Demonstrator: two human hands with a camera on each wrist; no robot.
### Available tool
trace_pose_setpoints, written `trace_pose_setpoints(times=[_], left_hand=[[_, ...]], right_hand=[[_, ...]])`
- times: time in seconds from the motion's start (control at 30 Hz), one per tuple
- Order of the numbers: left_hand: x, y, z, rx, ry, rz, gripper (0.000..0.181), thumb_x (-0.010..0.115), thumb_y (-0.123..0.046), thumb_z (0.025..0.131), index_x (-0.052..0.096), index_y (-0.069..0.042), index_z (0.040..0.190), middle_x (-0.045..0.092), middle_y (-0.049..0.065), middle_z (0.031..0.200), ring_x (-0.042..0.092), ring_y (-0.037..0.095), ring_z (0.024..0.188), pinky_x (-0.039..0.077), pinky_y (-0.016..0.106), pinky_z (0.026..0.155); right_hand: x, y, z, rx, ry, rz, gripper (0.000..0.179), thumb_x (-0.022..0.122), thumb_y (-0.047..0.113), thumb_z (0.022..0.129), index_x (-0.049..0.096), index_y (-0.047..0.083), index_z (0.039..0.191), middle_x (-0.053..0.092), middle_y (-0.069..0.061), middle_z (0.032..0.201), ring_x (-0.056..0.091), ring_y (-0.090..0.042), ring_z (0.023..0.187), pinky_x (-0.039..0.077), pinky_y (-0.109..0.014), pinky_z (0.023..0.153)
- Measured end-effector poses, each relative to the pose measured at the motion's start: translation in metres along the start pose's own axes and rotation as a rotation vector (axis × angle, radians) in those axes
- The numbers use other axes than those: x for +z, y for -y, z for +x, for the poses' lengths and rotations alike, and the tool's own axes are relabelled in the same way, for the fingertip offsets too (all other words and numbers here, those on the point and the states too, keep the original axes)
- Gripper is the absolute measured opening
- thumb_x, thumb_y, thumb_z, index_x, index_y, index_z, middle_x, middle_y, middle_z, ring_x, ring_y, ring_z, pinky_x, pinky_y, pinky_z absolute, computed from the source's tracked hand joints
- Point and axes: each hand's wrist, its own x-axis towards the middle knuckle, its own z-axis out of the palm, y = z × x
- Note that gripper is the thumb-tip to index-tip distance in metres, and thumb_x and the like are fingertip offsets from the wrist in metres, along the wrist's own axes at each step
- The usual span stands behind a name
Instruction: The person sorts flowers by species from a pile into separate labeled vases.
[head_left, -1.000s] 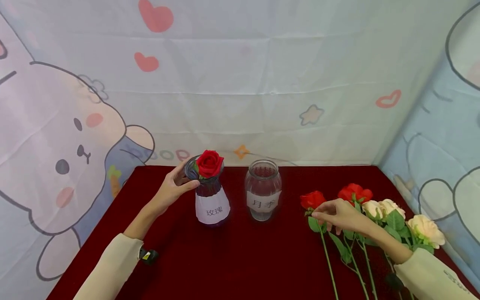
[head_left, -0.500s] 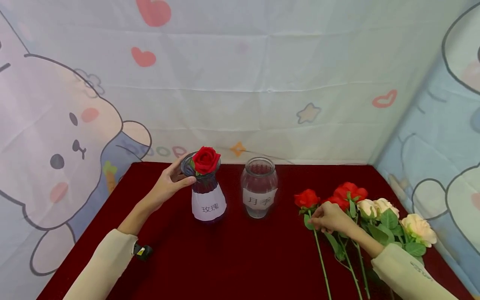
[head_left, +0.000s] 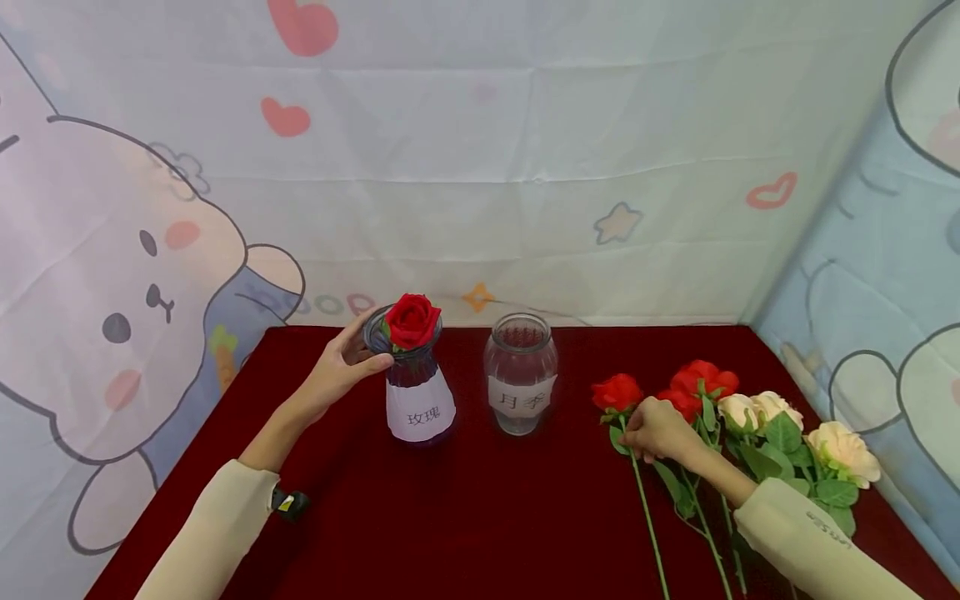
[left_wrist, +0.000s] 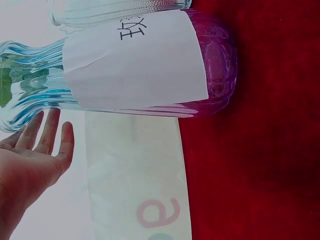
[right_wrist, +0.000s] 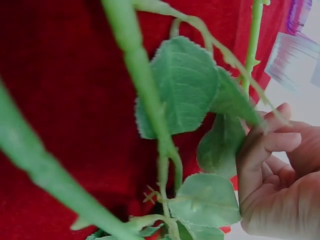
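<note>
My left hand [head_left: 330, 379] holds the flared neck of a blue-purple glass vase [head_left: 414, 373], thumb at the front of the rim and fingers behind. A white paper label [head_left: 420, 410] with Chinese characters wraps the vase. One red rose [head_left: 412, 322] stands in it, its bloom above the rim. In the left wrist view, the fingers [left_wrist: 49, 131] touch the vase's neck. On the right, my right hand [head_left: 660, 429] pinches the stem of another red rose [head_left: 617, 392] just below its bloom. The right wrist view shows that hand's curled fingers beside green leaves [right_wrist: 182, 85] and thorny stems.
A clear glass jar [head_left: 519, 357] with a white label stands right of the vase. More red flowers [head_left: 703, 379] and several cream flowers [head_left: 842, 450] lie at the right, stems toward me. A printed cloth backdrop [head_left: 525, 167] rises behind the dark red tabletop [head_left: 480, 517].
My right hand has moved slightly left and down, and its fingers have closed on the rose's stem. The left hand stays on the vase. The head view has shifted a little.
</note>
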Motion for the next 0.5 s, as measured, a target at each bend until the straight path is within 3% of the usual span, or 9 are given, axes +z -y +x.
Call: trace_pose_setpoints(times=[0.2,0.37,0.5], left_hand=[[0.0,0.001,0.0,-0.001,0.0,0.002,0.074,0.062,-0.012,0.1,0.024,-0.021,0.163,0.041,0.016,0.158,0.062,0.009,0.12,0.054,0.02,0.097],[0.0,0.0,0.0,-0.001,-0.005,0.013,0.074,0.061,-0.012,0.101,0.024,-0.019,0.164,0.041,0.019,0.158,0.061,0.009,0.119,0.054,0.019,0.097],[0.0,0.0,-0.001,-0.001,-0.007,0.018,0.074,0.061,-0.012,0.1,0.023,-0.019,0.164,0.04,0.019,0.159,0.06,0.012,0.12,0.053,0.019,0.097]], right_hand=[[-0.013,0.004,0.008,0.033,-0.003,0.13,0.017,0.069,0.01,0.095,0.077,-0.004,0.089,0.069,-0.005,0.061,0.061,-0.012,0.047,0.051,-0.024,0.045],[-0.03,0.01,0.015,0.142,-0.01,0.3,0.033,0.067,0.018,0.099,0.071,-0.01,0.115,0.075,-0.008,0.075,0.066,-0.013,0.058,0.056,-0.028,0.054],[-0.043,0.011,0.019,0.18,-0.029,0.455,0.045,0.065,0.023,0.101,0.062,-0.013,0.127,0.076,-0.001,0.08,0.066,-0.007,0.062,0.056,-0.024,0.059]])
